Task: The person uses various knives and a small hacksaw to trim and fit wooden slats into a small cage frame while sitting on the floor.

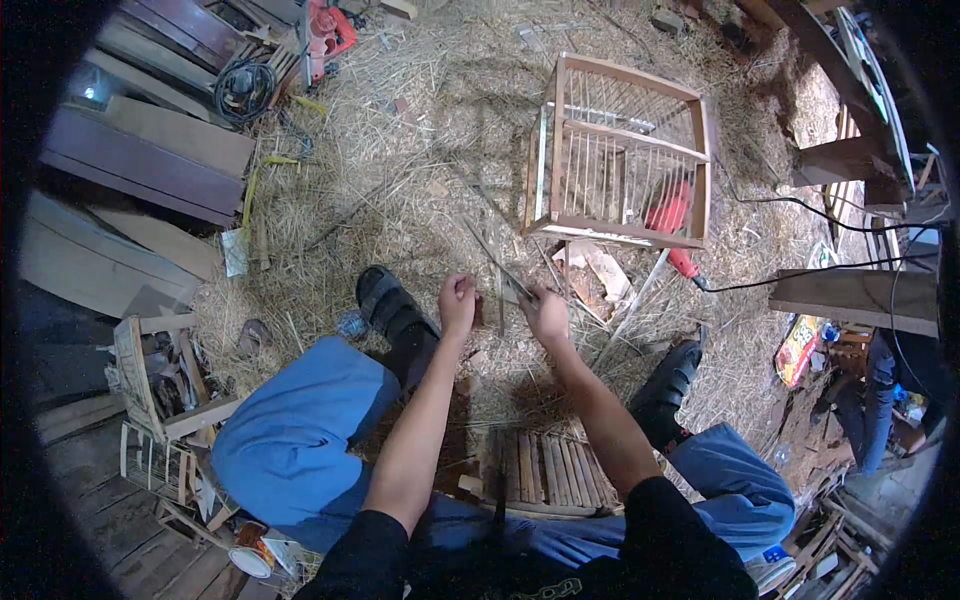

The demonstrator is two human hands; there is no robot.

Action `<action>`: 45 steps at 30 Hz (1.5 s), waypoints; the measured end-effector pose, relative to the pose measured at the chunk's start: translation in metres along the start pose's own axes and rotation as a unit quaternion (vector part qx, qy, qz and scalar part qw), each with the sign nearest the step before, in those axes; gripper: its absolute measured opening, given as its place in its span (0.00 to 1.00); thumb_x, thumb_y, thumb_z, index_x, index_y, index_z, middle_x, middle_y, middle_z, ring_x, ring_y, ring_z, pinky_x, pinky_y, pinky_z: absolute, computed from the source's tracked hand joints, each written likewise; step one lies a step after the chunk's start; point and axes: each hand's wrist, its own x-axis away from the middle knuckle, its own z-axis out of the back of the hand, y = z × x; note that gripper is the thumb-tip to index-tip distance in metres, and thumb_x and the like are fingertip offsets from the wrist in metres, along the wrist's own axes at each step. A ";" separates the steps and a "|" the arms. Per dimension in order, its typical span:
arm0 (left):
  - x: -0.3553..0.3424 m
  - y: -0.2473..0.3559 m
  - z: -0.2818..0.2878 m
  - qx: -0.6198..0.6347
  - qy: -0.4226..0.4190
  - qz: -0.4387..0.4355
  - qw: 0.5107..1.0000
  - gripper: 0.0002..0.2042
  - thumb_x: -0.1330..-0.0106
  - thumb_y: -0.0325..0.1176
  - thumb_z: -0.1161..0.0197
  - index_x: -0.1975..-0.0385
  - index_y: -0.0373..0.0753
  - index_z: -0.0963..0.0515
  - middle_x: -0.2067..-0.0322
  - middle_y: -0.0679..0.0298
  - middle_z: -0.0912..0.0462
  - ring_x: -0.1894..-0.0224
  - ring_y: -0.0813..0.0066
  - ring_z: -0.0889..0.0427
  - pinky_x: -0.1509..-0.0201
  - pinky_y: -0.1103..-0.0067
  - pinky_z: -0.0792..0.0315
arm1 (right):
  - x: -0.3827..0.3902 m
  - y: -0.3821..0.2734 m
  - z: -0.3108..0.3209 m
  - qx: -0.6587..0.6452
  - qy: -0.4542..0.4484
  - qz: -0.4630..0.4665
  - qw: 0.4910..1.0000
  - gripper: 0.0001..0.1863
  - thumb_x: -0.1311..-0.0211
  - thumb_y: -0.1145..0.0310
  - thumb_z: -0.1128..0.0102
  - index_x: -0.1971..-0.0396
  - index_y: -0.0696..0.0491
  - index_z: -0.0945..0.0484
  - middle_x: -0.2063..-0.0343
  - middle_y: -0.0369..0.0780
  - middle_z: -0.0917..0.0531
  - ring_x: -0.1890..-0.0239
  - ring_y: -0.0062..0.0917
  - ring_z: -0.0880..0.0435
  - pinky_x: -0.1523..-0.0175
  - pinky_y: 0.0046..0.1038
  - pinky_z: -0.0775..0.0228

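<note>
My right hand (546,314) is closed around a thin grey blade-like strip (514,284), whose narrow end points up and to the left. Just to its left, my left hand (458,304) is curled with fingers pressed together; anything in it is too small to make out. The hands are apart, above the straw-strewn ground between my feet. Beyond them, slightly right, stands a wooden-framed cage (628,142) with thin upright bars. A red power tool (668,210) shows partly through its bars. Pale wood pieces (598,278) lie in front of the cage.
Planks and panels (140,165) stack up at left, near a coiled black cable (244,90) and another red power tool (326,42). Smaller wooden frames (150,385) stand beside my left knee. At right, black cords cross near a beam (850,298) and another person's leg (862,425).
</note>
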 end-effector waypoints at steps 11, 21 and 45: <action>0.088 0.179 -0.030 0.170 -0.141 0.010 0.975 0.19 0.26 0.43 0.42 0.44 0.36 0.25 0.60 0.59 0.15 0.61 0.76 0.15 0.61 0.78 0.23 | 0.080 -0.091 0.183 -0.338 -0.057 0.045 0.938 0.16 0.25 0.60 0.47 0.64 0.58 0.20 0.82 0.31 0.23 0.79 0.13 0.29 0.74 0.24 0.37; 0.206 0.373 -0.029 0.087 -0.295 -0.229 0.923 0.16 0.28 0.37 0.37 0.52 0.30 0.25 0.66 0.60 0.15 0.65 0.78 0.16 0.61 0.82 0.21 | 0.153 -0.182 0.364 -0.492 -0.188 -0.001 0.850 0.15 0.29 0.55 0.40 0.59 0.52 0.21 0.72 0.30 0.18 0.83 0.09 0.35 0.78 0.18 0.42; 0.138 0.326 -0.100 -0.253 -0.293 -0.109 0.916 0.21 0.27 0.43 0.42 0.44 0.33 0.27 0.49 0.52 0.21 0.44 0.61 0.23 0.40 0.67 0.30 | 0.062 -0.103 0.331 -0.533 0.056 -0.176 0.826 0.13 0.31 0.59 0.38 0.71 0.51 0.25 0.85 0.26 0.31 0.87 0.11 0.37 0.82 0.19 0.49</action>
